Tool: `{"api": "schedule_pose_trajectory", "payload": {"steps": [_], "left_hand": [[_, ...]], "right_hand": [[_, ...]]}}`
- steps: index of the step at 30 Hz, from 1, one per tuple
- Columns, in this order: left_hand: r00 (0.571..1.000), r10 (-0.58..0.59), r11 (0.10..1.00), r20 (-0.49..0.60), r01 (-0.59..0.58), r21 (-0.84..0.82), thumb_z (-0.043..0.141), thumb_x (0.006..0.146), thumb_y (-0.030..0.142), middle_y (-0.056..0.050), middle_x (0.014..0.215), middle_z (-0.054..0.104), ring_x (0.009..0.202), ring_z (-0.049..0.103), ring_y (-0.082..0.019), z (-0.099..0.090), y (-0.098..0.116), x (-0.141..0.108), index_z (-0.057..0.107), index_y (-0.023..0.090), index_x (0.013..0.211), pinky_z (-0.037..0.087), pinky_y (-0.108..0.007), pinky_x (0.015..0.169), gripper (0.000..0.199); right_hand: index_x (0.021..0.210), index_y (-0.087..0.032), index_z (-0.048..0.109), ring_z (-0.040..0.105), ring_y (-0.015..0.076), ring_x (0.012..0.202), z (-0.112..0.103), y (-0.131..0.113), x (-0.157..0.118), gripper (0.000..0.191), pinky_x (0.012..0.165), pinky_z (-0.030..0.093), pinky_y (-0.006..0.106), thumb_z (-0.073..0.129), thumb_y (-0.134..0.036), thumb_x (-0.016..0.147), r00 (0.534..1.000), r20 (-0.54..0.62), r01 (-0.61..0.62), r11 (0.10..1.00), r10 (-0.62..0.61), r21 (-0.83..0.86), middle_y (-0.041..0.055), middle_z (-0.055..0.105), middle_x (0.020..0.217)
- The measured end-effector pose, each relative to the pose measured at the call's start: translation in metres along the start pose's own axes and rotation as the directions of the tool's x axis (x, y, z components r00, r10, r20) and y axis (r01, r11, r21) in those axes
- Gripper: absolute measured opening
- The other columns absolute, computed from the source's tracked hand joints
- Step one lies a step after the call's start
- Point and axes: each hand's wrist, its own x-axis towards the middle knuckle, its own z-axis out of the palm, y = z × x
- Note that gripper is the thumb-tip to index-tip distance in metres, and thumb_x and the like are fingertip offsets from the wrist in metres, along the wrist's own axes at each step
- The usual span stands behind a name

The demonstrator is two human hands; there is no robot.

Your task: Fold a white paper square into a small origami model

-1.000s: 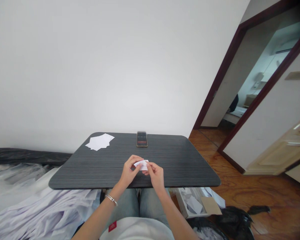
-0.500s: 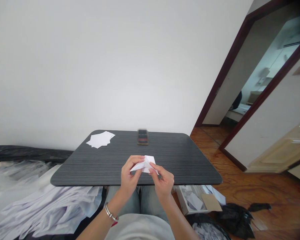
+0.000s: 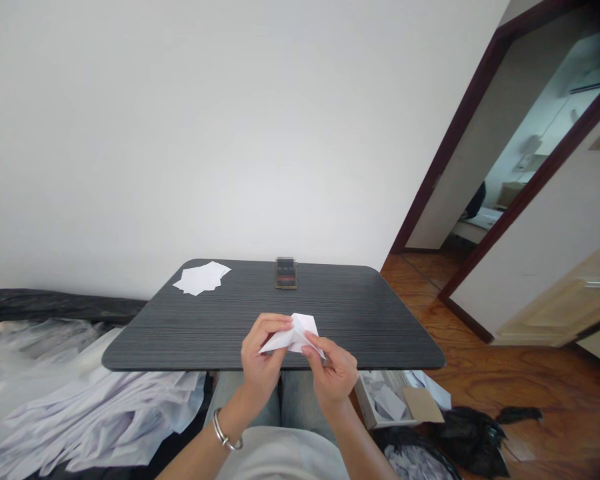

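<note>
White folded paper (image 3: 307,324) is held above the near edge of the tabletop (image 3: 375,320). The left hand (image 3: 260,355) has its fingers clamped on one side of it, and the right hand (image 3: 333,371) pinches the other side. Near the tabletop's far left corner lies a pile of sheets (image 3: 200,278).

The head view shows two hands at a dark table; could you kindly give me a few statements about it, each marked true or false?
1. The left hand and right hand both hold a folded white paper. True.
2. The bracelet is on the right wrist. False: the bracelet is on the left wrist.
3. Loose white sheets lie near the table's far left corner. True.
4. A small dark object sits left of those sheets. False: it sits to their right.
</note>
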Motion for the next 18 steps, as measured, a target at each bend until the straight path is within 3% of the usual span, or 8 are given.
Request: {"api": "schedule_pose_trajectory", "payload": {"steps": [6, 11, 15, 18], "left_hand": [[0.999, -0.002, 0.998, 0.039, 0.005, -0.068, 0.053, 0.072, 0.008, -0.006, 0.088, 0.059, 0.083, 0.057, -0.017, -0.0001, 0.002, -0.0017, 0.058, 0.017, 0.085, 0.046, -0.03, 0.071, 0.016], [0.992, 0.015, 0.991, 0.122, 0.001, -0.137, 0.053, 0.071, 0.007, -0.012, 0.102, 0.059, 0.095, 0.055, -0.021, -0.0022, 0.0031, -0.0063, 0.053, 0.017, 0.098, 0.047, -0.033, 0.076, 0.029], [0.991, 0.051, 0.982, 0.121, -0.028, -0.186, 0.06, 0.067, 0.007, -0.013, 0.106, 0.059, 0.099, 0.055, -0.023, -0.0051, 0.0016, -0.0096, 0.052, 0.016, 0.103, 0.049, -0.034, 0.076, 0.038], [0.993, 0.061, 0.986, 0.099, -0.045, -0.158, 0.06, 0.068, 0.004, -0.011, 0.104, 0.062, 0.096, 0.058, -0.021, -0.007, 0.0016, -0.0096, 0.056, 0.017, 0.097, 0.05, -0.033, 0.076, 0.032]], "right_hand": [[0.079, -0.019, 0.067, 0.062, 0.0147, 0.053, 0.0022, 0.0013, -0.002, 0.009, 0.05, 0.049, 0.024, 0.06, -0.019, 0.074, 0.993, -0.005, -0.119, 0.992, 0.119, 0.031, 0.0026, 0.068, 0.066], [0.079, -0.018, 0.067, 0.062, 0.0143, 0.054, 0.0034, 0.005, -0.0068, 0.01, 0.051, 0.05, 0.024, 0.059, -0.022, 0.074, 0.971, -0.074, -0.225, 0.973, 0.228, 0.044, 0.0023, 0.068, 0.068], [0.078, -0.018, 0.067, 0.062, 0.0144, 0.054, 0.0038, 0.0039, -0.0074, 0.011, 0.048, 0.05, 0.023, 0.059, -0.024, 0.074, 0.958, -0.111, -0.258, 0.964, 0.264, 0.065, 0.0026, 0.067, 0.067], [0.078, -0.017, 0.067, 0.061, 0.0142, 0.053, 0.0042, 0.0031, -0.0069, 0.012, 0.046, 0.05, 0.022, 0.059, -0.026, 0.074, 0.95, -0.125, -0.278, 0.957, 0.287, 0.087, 0.0031, 0.067, 0.066]]}}
